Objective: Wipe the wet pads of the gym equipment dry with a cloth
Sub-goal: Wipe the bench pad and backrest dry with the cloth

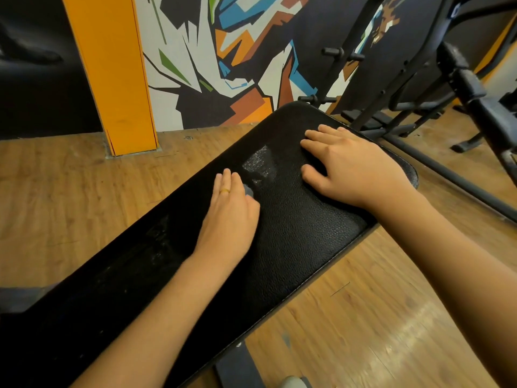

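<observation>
The left grip (229, 208) lies flat, fingers straight, on the black pad (293, 233), a grey scrap, likely the cloth (248, 191), peeking out at its thumb side; the right grip (352, 166) presses flat and spread, the wet patch (258, 163) between them. With so little cloth showing, bare skin may smear the water rather than lift it. Machine frames (391, 93) beyond the right grip and an orange pillar (112, 74) beyond the left block nothing.

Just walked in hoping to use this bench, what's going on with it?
A person has both hands on the black bench pad. The left hand presses down flat, with a grey scrap, probably the cloth, peeking out beside it. The right hand rests flat near the pad's far end. A shiny wet patch shows between the hands, so the drying is not done.
</observation>
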Available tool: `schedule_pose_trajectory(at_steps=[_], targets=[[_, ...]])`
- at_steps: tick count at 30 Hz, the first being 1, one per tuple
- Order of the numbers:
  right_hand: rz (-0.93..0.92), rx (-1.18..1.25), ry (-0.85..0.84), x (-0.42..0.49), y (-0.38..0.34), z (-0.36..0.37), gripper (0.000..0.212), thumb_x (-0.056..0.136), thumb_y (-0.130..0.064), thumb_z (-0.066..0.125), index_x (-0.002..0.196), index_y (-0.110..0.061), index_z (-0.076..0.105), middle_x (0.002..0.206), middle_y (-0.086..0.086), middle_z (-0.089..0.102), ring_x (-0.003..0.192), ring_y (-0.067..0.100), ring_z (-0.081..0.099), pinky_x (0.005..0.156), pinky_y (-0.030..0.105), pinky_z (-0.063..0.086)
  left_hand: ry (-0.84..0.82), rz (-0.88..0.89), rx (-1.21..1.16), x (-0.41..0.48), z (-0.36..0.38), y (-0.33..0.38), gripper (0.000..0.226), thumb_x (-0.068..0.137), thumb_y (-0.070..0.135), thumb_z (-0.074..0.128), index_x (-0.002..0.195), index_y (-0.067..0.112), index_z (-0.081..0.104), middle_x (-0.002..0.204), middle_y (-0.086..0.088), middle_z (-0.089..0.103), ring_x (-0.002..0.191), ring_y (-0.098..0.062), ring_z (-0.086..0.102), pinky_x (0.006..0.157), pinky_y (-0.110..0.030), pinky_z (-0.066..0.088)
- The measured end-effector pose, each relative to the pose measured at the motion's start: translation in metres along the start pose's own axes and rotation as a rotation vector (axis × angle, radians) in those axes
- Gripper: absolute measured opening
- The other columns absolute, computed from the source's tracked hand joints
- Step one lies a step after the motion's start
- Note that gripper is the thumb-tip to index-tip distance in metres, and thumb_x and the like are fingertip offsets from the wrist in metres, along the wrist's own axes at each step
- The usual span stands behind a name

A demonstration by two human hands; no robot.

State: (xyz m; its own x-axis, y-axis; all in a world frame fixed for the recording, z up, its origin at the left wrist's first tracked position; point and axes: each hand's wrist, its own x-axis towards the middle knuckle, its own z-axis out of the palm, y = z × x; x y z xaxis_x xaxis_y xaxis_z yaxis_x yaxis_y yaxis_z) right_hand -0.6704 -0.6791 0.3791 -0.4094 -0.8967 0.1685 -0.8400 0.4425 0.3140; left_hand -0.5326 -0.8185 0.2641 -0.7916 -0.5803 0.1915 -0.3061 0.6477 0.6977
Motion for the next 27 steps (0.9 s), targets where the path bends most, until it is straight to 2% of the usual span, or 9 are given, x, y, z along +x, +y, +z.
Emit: schedule_pose_trajectory(at_steps=[3, 6, 8, 10, 12, 14, 20, 24, 27], targets=[[0.008, 0.005, -0.005, 0.000, 0.000, -0.001, 0.055, 0.102, -0.044, 0.040, 0.142, -0.010, 0.053, 0.148, 0.010, 0.051, 0.135, 0.029, 0.044, 0.113, 0.044, 0.035, -0.138, 0.219, 0.141, 0.026, -0.025, -0.033, 0.059, 0.108, 0.024, 0.031, 0.162, 0.012, 0.007, 0.170, 0.002, -0.002, 0.153, -0.003, -0.008, 0.123, -0.024, -0.003], [0.020, -0.012, 0.016, -0.001, 0.000, 0.002, 0.059, 0.097, -0.047, 0.031, 0.133, -0.010, 0.059, 0.140, 0.010, 0.057, 0.132, 0.030, 0.046, 0.111, 0.046, 0.037, -0.295, 0.476, 0.252, 0.041, -0.046, -0.065, 0.061, 0.106, 0.034, 0.027, 0.161, 0.019, 0.007, 0.167, 0.012, -0.006, 0.149, 0.007, -0.013, 0.126, -0.025, 0.001], [0.021, -0.015, 0.017, 0.000, 0.000, 0.004, 0.062, 0.093, -0.048, 0.028, 0.128, -0.010, 0.061, 0.135, 0.010, 0.059, 0.129, 0.030, 0.048, 0.109, 0.046, 0.038, -0.265, 0.487, 0.188, 0.040, -0.042, -0.070, 0.061, 0.105, 0.030, 0.032, 0.161, 0.023, 0.010, 0.166, 0.017, -0.007, 0.148, 0.010, -0.013, 0.121, -0.016, -0.002], [0.025, -0.008, 0.011, 0.000, 0.000, 0.003, 0.061, 0.093, -0.048, 0.028, 0.128, -0.010, 0.062, 0.133, 0.010, 0.060, 0.128, 0.031, 0.049, 0.108, 0.046, 0.039, -0.154, 0.386, 0.019, 0.035, -0.027, -0.063, 0.064, 0.105, 0.017, 0.045, 0.160, 0.027, 0.015, 0.166, 0.022, -0.002, 0.148, 0.012, -0.011, 0.116, -0.012, -0.002], [0.028, 0.001, 0.005, 0.000, -0.001, 0.003, 0.060, 0.093, -0.047, 0.028, 0.128, -0.010, 0.061, 0.132, 0.009, 0.060, 0.127, 0.030, 0.049, 0.107, 0.046, 0.039, -0.023, 0.344, -0.043, 0.030, -0.013, -0.058, 0.061, 0.105, 0.021, 0.048, 0.159, 0.027, 0.021, 0.164, 0.024, 0.006, 0.148, 0.013, -0.004, 0.114, -0.010, 0.002], [0.029, 0.001, 0.007, 0.000, -0.001, 0.002, 0.063, 0.092, -0.049, 0.025, 0.129, -0.011, 0.061, 0.131, 0.008, 0.060, 0.125, 0.030, 0.050, 0.105, 0.047, 0.040, 0.041, 0.394, -0.036, 0.035, -0.011, -0.063, 0.055, 0.107, 0.028, 0.044, 0.158, 0.022, 0.026, 0.163, 0.022, 0.014, 0.149, 0.012, 0.003, 0.114, -0.006, 0.004], [0.040, -0.010, -0.007, -0.001, -0.002, 0.003, 0.062, 0.092, -0.048, 0.028, 0.128, -0.011, 0.062, 0.132, 0.009, 0.061, 0.126, 0.030, 0.050, 0.106, 0.046, 0.039, -0.119, 0.625, 0.083, 0.078, -0.035, -0.090, 0.056, 0.105, 0.027, 0.037, 0.159, 0.013, 0.026, 0.167, 0.006, 0.018, 0.153, 0.000, 0.008, 0.121, -0.013, 0.007], [0.037, 0.013, 0.016, -0.001, -0.002, 0.003, 0.061, 0.093, -0.047, 0.031, 0.132, -0.011, 0.061, 0.137, 0.009, 0.059, 0.129, 0.030, 0.049, 0.110, 0.044, 0.038, -0.171, 0.741, 0.182, 0.100, -0.041, -0.085, 0.054, 0.107, 0.026, 0.036, 0.159, 0.014, 0.026, 0.167, 0.007, 0.016, 0.154, -0.004, 0.006, 0.121, -0.014, 0.005], [0.032, 0.023, 0.035, -0.001, -0.001, 0.003, 0.054, 0.099, -0.043, 0.039, 0.139, -0.011, 0.057, 0.146, 0.008, 0.054, 0.135, 0.028, 0.046, 0.113, 0.041, 0.033, -0.177, 0.764, 0.230, 0.122, -0.043, -0.067, 0.055, 0.107, 0.029, 0.033, 0.160, 0.015, 0.024, 0.168, 0.009, 0.013, 0.154, -0.002, 0.002, 0.120, -0.011, 0.002]])
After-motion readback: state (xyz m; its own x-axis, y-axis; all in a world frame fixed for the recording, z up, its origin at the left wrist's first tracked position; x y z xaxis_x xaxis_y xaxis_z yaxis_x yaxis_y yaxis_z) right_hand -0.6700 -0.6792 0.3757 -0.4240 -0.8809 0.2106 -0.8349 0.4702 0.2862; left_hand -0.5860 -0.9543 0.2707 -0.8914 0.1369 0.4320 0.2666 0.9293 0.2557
